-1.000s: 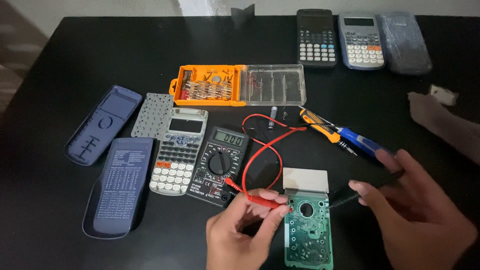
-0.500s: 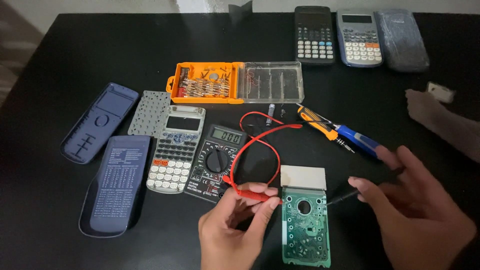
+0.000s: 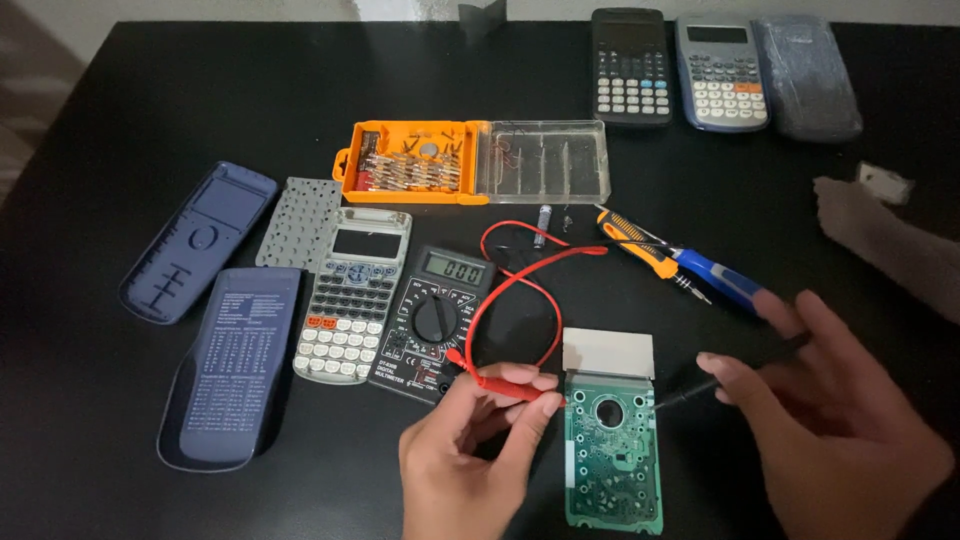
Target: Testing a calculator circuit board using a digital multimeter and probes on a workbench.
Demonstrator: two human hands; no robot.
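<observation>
Hands (image 3: pixel 470 450) press red probe (image 3: pixel 510 383) onto green circuit board (image 3: pixel 613 470).

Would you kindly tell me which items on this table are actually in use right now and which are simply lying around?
In use:
- left hand holding red probe
- right hand holding black probe
- green circuit board
- multimeter

Lying about:
- orange bit case
- blue screwdriver
- grey calculator
- two calculators at the far edge
- blue covers

The green circuit board's (image 3: pixel 612 465) lower edge is cut off.
</observation>
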